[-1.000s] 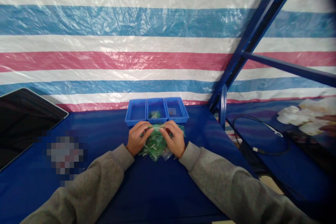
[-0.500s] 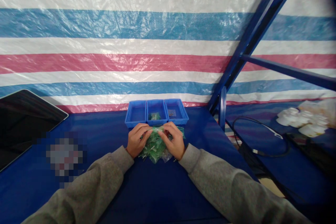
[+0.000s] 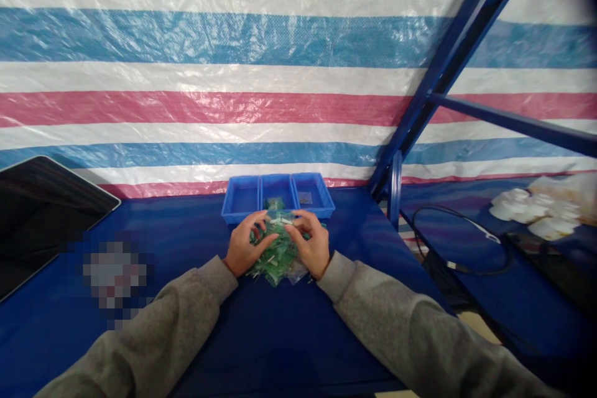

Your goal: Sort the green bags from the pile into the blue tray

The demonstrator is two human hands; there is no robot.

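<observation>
A clear plastic bag of small green parts [image 3: 276, 256] lies on the blue table [image 3: 261, 329] just in front of three blue trays. My left hand [image 3: 243, 245] pinches the bag's top left edge. On the other side, my right hand [image 3: 313, 245] grips its top right edge. Both hands have thumb and fingers closed on the plastic, with the bag's mouth held between them. The middle tray [image 3: 277, 189] holds a few green parts, and the right tray [image 3: 313, 194] a few small pieces. The left tray [image 3: 241, 200] looks bare.
A dark tablet [image 3: 40, 217] leans at the far left. A striped tarp [image 3: 233, 74] closes the back. A blue steel frame post [image 3: 396, 189] stands right of the trays, with a black cable [image 3: 461, 242] and white objects [image 3: 536, 208] on the neighbouring surface.
My fingers have shifted on the bag's top edge, lifting it slightly higher toward the trays. The arms stay in place.
</observation>
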